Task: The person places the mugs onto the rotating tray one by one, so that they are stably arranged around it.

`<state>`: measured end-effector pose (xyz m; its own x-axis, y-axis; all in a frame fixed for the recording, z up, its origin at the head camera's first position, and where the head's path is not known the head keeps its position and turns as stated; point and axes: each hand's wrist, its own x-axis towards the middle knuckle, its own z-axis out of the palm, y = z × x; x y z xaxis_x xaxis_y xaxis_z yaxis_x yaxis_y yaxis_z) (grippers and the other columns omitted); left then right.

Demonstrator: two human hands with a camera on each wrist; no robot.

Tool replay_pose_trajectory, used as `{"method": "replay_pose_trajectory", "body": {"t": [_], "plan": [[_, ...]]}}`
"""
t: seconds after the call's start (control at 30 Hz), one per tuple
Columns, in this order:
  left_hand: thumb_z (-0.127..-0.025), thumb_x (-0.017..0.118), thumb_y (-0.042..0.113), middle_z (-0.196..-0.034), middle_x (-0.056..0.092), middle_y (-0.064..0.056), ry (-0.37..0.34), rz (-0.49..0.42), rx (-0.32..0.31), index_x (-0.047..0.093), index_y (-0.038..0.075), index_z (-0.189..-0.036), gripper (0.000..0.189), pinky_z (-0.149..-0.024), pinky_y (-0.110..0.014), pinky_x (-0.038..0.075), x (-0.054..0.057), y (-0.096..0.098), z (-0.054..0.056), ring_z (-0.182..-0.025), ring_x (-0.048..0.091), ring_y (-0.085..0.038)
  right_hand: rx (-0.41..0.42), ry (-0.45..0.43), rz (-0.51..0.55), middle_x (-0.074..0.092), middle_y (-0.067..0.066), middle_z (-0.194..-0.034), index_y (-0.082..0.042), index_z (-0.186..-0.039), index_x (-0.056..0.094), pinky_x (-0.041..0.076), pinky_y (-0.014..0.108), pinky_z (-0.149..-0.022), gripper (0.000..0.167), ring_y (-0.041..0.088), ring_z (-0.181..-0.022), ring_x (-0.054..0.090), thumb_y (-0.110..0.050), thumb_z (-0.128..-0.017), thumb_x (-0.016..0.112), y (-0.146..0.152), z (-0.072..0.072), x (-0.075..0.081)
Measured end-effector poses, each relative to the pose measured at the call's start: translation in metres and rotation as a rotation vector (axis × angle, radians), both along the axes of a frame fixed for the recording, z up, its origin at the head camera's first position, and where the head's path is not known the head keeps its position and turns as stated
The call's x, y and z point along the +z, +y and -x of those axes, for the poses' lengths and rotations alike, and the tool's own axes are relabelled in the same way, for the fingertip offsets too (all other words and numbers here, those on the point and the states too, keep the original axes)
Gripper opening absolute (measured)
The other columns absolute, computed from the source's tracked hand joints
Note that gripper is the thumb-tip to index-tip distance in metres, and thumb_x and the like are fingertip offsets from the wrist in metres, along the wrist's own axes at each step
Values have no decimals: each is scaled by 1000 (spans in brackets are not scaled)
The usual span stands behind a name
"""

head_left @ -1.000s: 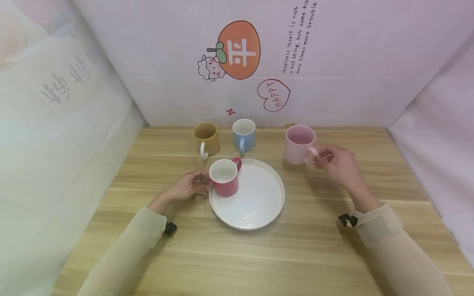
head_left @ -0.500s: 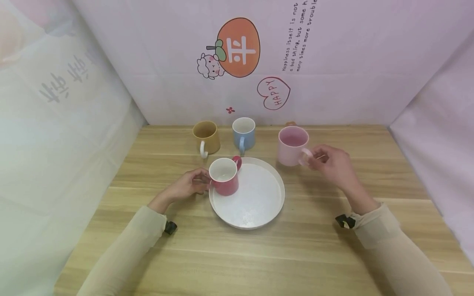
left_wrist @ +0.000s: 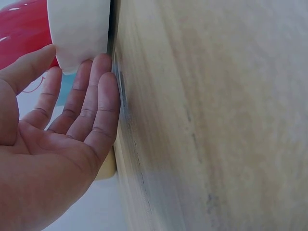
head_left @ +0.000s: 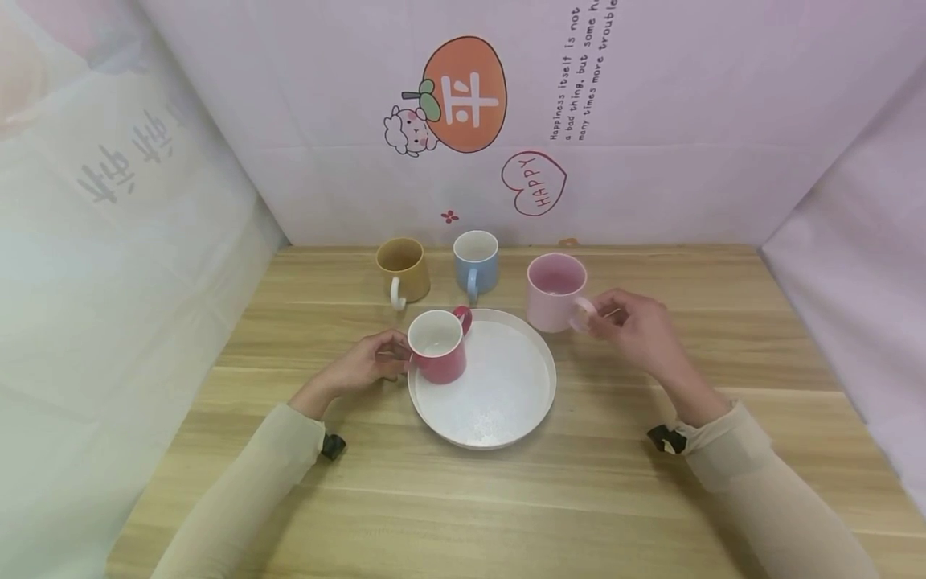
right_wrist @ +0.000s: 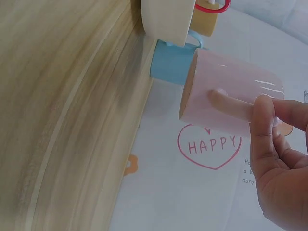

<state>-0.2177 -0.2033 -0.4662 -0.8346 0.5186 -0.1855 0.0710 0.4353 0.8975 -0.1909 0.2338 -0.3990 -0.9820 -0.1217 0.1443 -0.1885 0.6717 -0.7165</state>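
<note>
My right hand pinches the handle of a pink mug between thumb and fingers. In the right wrist view the upright pink mug hangs above the table, its base clear of the wood. By the back right rim of a round white tray, the mug overlaps it slightly in the head view. A red mug with a white inside stands on the tray's left part. Beside it my left hand touches the tray's left edge. In the left wrist view its fingers are extended against the tray wall, thumb at the rim.
Behind the tray stand a mustard-brown mug with a white handle and a light blue mug. All rest on a wooden table. A printed white cloth rises along the table's back edge, with more cloth at both sides.
My right hand has carried the pink mug leftward and a little nearer, from right of the tray to its back right rim. The left hand, red mug and tray have stayed put.
</note>
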Motion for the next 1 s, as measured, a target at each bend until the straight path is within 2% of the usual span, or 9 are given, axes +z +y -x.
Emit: {"method": "replay_pose_trajectory", "body": {"t": [0.27,0.53,0.67,0.87,1.0], "plan": [[-94,68,11,-125,63,-20,-2,-5,1,57,5,-126,34,-85,-40,60,0,0,-2,-115,63,-32,28,-22,11,74,14,-94,-7,-106,69,54,26,-60,18,18,-76,67,-19,-93,69,-8,-5,1],[-94,67,10,-125,63,-22,-2,-12,-3,57,4,-125,33,-85,-40,60,0,0,-2,-113,64,-32,52,-79,24,74,12,-98,-11,-108,69,55,30,-63,19,21,-81,68,-24,-93,70,-16,-5,-3],[-94,67,9,-124,64,-21,-2,-11,2,57,4,-124,32,-84,-39,60,1,0,-3,-111,65,-30,56,-82,15,75,10,-97,-13,-107,69,55,32,-66,17,23,-84,68,-23,-92,70,-21,-6,-4],[-94,68,9,-123,64,-20,0,-10,3,57,5,-124,32,-84,-40,60,1,0,-2,-112,65,-31,73,-77,36,74,9,-97,-14,-105,71,55,31,-64,19,20,-80,69,-27,-91,73,-28,-6,-8],[-94,68,10,-124,64,-20,0,-12,3,57,5,-125,33,-85,-41,60,1,0,-2,-114,64,-32,90,-56,52,75,10,-94,-12,-103,71,56,30,-62,17,19,-79,69,-23,-91,72,-32,-5,-9]]}}
